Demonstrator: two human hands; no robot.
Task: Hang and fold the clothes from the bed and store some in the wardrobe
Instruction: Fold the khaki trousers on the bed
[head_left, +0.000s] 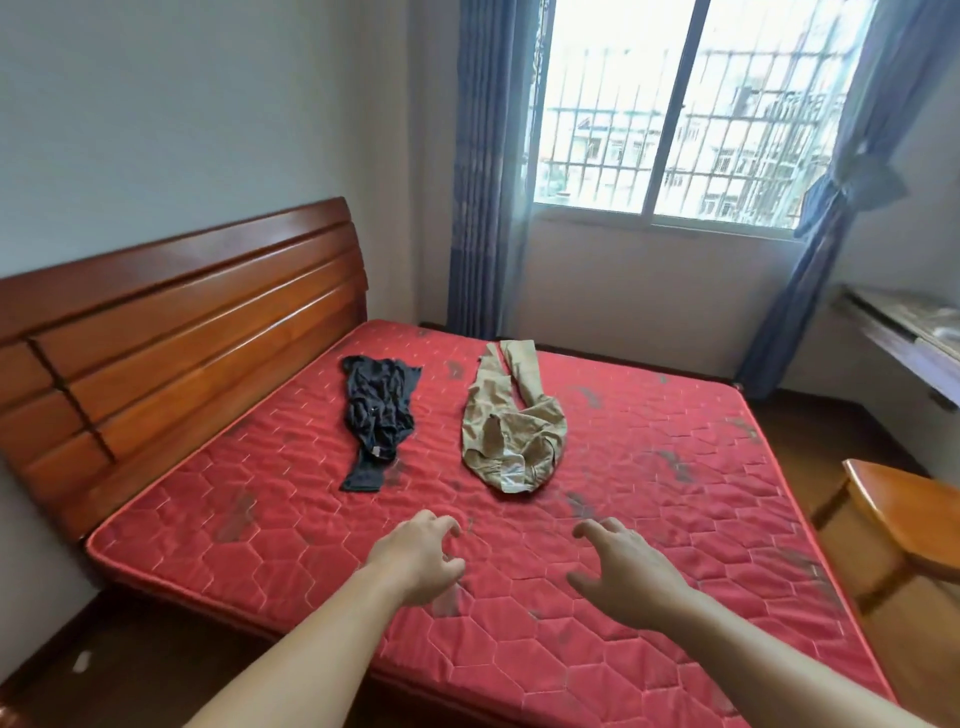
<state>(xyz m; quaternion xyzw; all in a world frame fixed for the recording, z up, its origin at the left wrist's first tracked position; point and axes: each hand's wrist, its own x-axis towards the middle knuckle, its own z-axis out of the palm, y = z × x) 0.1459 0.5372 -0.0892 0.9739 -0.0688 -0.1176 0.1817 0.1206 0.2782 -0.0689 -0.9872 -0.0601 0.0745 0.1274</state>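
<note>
While a black garment (377, 418) and tan trousers (514, 431) lie apart on the red mattress (649, 519), the left hand (421, 558) and right hand (623, 571) reach out loosely spread, holding nothing.

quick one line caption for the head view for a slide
Both empty hands, left hand and right hand, reach over a red mattress toward a black garment and tan trousers.

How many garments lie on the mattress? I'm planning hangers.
2: a black garment toward the headboard side and tan trousers beside it, apart, nearer the window. Neither hand touches them.
</note>
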